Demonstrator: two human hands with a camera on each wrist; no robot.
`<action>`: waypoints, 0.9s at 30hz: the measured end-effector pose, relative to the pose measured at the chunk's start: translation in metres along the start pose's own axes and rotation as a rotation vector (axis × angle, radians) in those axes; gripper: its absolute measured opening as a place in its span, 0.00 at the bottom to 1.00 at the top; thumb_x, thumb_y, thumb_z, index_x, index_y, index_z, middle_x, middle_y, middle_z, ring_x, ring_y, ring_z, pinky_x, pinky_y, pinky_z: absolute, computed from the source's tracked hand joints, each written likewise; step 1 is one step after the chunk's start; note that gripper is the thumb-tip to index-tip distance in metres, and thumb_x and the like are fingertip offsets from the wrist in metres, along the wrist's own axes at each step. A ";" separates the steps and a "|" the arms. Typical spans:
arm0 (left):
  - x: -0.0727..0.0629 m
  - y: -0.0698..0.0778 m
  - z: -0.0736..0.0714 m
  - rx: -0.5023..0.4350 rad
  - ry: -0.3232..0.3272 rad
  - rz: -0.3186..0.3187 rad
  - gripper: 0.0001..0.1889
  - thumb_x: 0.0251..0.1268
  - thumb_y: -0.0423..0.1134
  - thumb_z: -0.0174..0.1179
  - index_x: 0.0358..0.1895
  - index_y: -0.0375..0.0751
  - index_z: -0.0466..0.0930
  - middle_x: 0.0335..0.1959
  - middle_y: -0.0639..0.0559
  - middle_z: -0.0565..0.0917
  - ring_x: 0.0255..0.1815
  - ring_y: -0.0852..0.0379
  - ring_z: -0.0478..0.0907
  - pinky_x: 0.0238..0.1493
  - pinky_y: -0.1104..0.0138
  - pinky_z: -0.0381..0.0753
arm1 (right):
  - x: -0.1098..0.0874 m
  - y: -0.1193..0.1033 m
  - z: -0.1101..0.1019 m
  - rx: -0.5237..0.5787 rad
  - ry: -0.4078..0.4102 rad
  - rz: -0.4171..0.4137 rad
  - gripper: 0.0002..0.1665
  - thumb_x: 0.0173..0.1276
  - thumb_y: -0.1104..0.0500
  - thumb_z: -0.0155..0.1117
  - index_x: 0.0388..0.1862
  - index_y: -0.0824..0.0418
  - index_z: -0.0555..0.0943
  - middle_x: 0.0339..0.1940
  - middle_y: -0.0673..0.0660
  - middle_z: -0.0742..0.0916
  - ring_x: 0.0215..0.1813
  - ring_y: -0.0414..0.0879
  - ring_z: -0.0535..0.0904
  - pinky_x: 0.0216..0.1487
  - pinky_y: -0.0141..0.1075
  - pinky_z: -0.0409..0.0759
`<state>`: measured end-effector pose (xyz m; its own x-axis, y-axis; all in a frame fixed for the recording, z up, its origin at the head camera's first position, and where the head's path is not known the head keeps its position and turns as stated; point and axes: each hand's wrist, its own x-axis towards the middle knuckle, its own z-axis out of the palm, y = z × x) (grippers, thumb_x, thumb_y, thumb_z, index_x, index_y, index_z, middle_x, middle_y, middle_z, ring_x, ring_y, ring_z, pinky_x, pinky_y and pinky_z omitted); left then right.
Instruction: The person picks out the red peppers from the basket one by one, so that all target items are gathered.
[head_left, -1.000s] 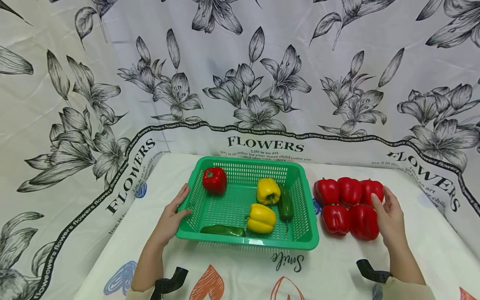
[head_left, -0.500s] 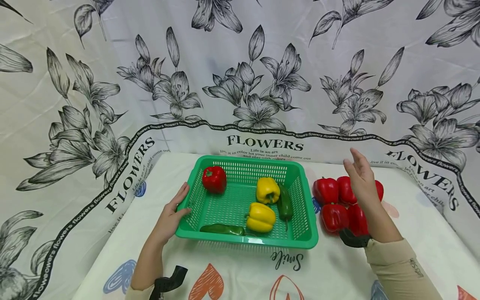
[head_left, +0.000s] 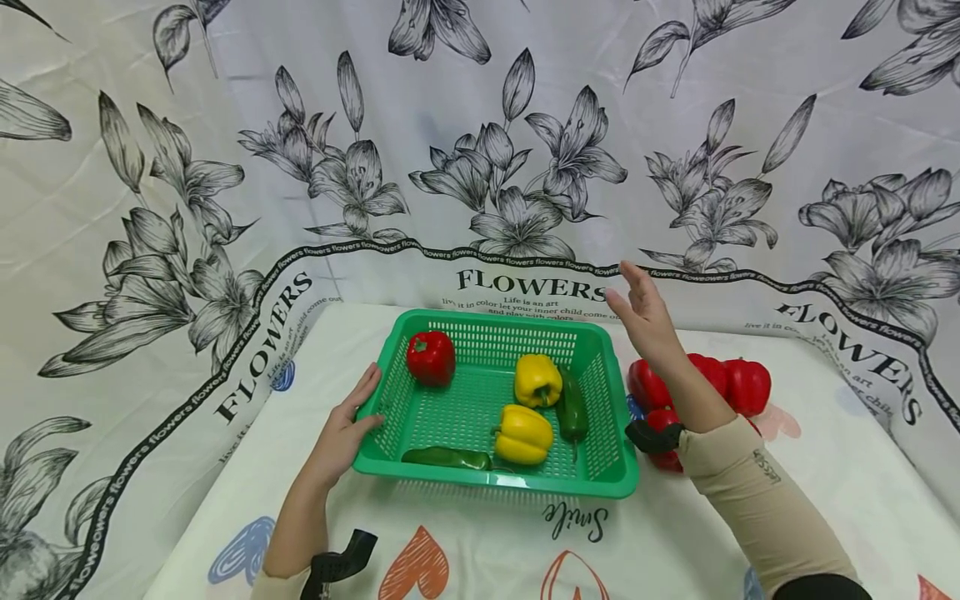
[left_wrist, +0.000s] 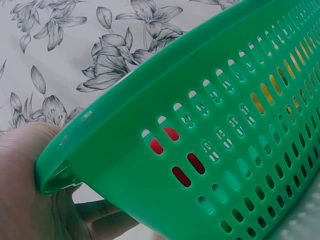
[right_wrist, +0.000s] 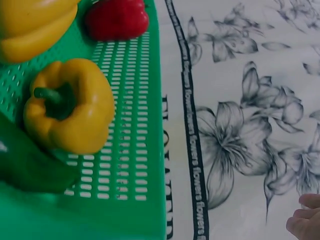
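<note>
A green plastic basket (head_left: 495,485) stands on the table in the head view. It contains a red bell pepper (head_left: 431,358), two yellow bell peppers (head_left: 523,435), and two long green peppers (head_left: 572,406). My left hand (head_left: 339,437) grips the basket's left rim; in the left wrist view, fingers (left_wrist: 107,220) of that hand show under the rim. Above the basket's back right corner, my right hand (head_left: 647,323) is raised, holding nothing, with its fingers loosely extended. Only its fingertips show at the edge of the right wrist view.
Several red bell peppers (head_left: 747,387) sit to the right of the basket, partly hidden by my right forearm. A flower-printed curtain (head_left: 465,167) hangs behind the table. The white tablecloth (head_left: 660,533) carries heart prints.
My right hand has left the red bell peppers on the right and moved up and leftward, toward the basket's back right corner. The left hand and basket stay put.
</note>
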<state>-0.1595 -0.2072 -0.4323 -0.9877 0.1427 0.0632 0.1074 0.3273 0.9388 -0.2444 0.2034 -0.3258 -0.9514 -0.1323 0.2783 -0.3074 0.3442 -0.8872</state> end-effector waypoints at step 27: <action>-0.001 0.007 0.001 -0.003 -0.002 -0.015 0.34 0.65 0.28 0.48 0.73 0.48 0.50 0.76 0.59 0.44 0.77 0.47 0.35 0.71 0.43 0.44 | 0.043 0.007 0.101 0.111 -0.274 0.200 0.46 0.65 0.50 0.60 0.75 0.57 0.47 0.76 0.56 0.56 0.77 0.51 0.51 0.73 0.47 0.56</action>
<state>-0.1575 -0.2046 -0.4262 -0.9889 0.1401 0.0487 0.0926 0.3266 0.9406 -0.2851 0.1062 -0.3572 -0.9468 -0.3218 -0.0009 -0.0967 0.2872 -0.9530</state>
